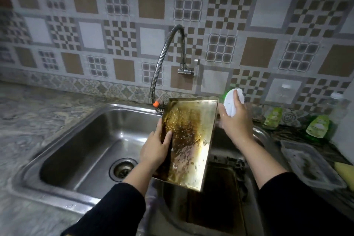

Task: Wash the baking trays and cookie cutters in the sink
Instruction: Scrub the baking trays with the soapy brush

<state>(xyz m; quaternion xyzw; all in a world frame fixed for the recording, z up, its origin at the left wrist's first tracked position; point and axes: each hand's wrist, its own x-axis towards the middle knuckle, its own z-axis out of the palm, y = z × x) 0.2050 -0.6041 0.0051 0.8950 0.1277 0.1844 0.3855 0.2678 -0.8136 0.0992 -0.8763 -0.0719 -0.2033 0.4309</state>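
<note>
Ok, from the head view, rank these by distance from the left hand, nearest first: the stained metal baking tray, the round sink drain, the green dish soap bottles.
Measured from the left hand:
1. Stained metal baking tray: in its grip, held tilted over the sink.
2. Round sink drain: just left and below, in the basin floor.
3. Green dish soap bottles: far right on the counter, beyond the right hand.

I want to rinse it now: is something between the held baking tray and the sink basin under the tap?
Nothing visible. The left hand holds the baking tray tilted over the basin's right edge; the sink basin looks bare.
</note>
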